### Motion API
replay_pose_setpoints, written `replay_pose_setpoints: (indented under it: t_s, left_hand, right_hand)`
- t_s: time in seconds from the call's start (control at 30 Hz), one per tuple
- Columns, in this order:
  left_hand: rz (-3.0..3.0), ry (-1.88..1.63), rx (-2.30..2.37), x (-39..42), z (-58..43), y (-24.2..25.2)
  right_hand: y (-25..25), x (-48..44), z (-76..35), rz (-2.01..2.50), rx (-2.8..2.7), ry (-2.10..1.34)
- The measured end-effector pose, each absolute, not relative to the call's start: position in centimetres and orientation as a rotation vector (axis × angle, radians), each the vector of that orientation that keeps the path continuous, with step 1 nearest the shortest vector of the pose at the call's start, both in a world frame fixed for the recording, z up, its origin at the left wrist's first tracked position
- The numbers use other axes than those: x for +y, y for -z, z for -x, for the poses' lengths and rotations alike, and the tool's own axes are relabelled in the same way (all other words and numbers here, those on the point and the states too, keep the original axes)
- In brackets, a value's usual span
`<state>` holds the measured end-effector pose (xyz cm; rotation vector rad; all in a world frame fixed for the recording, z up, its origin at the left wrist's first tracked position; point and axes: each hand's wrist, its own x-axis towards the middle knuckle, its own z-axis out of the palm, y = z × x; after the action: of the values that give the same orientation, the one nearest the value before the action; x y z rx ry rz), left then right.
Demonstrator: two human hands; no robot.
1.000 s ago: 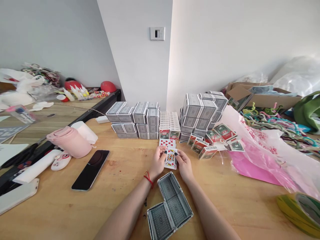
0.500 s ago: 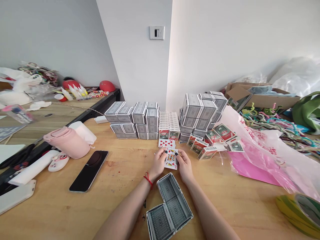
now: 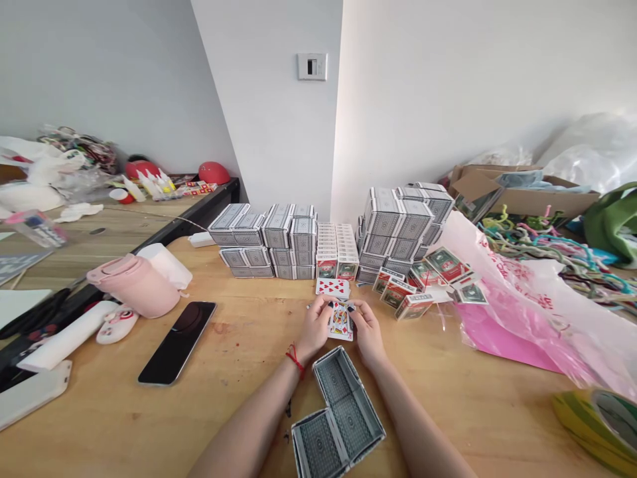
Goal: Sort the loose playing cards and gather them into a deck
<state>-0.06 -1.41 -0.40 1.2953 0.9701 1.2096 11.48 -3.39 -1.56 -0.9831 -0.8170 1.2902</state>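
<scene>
A king-of-diamonds playing card (image 3: 341, 323) lies face up between my two hands. My left hand (image 3: 316, 323) is closed on its left side, thumb on top near the upper edge. My right hand (image 3: 367, 326) grips the right side the same way. Just beyond my fingertips, a ten-of-hearts card (image 3: 332, 287) rests face up on the table. Between my forearms sits an L-shaped open form folded from grey-backed cards (image 3: 350, 415). Whether more cards lie under the king I cannot tell.
Blocks of folded cards stand at the back left (image 3: 246, 236) and back right (image 3: 398, 229). Between them are stacked card boxes (image 3: 337, 249). Loose card boxes (image 3: 413, 304) lie to the right. A phone (image 3: 178, 342), pink cup (image 3: 134, 284) and yellow tape roll (image 3: 592, 421) are on the table.
My thumbs have slid up toward the king's upper edge and closer together, and the fingers have curled in. The other things stay where they were.
</scene>
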Motion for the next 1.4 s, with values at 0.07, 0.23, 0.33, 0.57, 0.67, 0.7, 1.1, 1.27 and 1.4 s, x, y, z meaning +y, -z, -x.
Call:
replay_pose_setpoints:
  t_s: [0.07,0.23,0.33,0.57,0.67,0.7,1.1,1.27,1.4]
  left_hand:
    - [-1.329,-1.228,0.981,-1.5,0.0,0.5]
    - [-1.470,-1.267,1.083,-1.7,-0.1,0.3]
    - [-1.597,-1.254,1.127,-1.9,0.1,-0.1]
    - [-1.950,-1.186,1.106,-2.4,0.9,-1.3]
    - [-2.001,-1.224,1.078,-2.3,1.1,-1.2]
    - [-2.002,-1.232,1.073,-2.2,1.2,-1.1]
    - [-1.768,-1.141,1.156,-2.2,0.5,-0.6]
    - [-1.802,-1.137,1.309,-1.8,-0.1,0.4]
    - [-1.865,-1.121,1.358,-1.6,-0.1,0.9]
  right_hand:
    - [1.9,-3.2,-11.5,0.976,-0.796,-1.309]
    - [2.0,-3.1,-11.5,0.963,-0.768,-1.313]
    - [1.7,-3.3,-11.5,0.922,-0.736,-1.369]
    - [1.7,-3.1,-11.2,0.962,-0.708,-1.321]
    - [1.9,-3.0,-11.4,0.964,-0.757,-1.391]
    - [1.9,-3.0,-11.4,0.958,-0.765,-1.425]
    - [2.3,-3.1,-11.0,0.971,-0.781,-1.380]
    - [2.0,-3.1,-11.0,0.992,-0.833,-1.368]
    - [1.7,-3.2,-11.1,1.019,-0.856,-1.355]
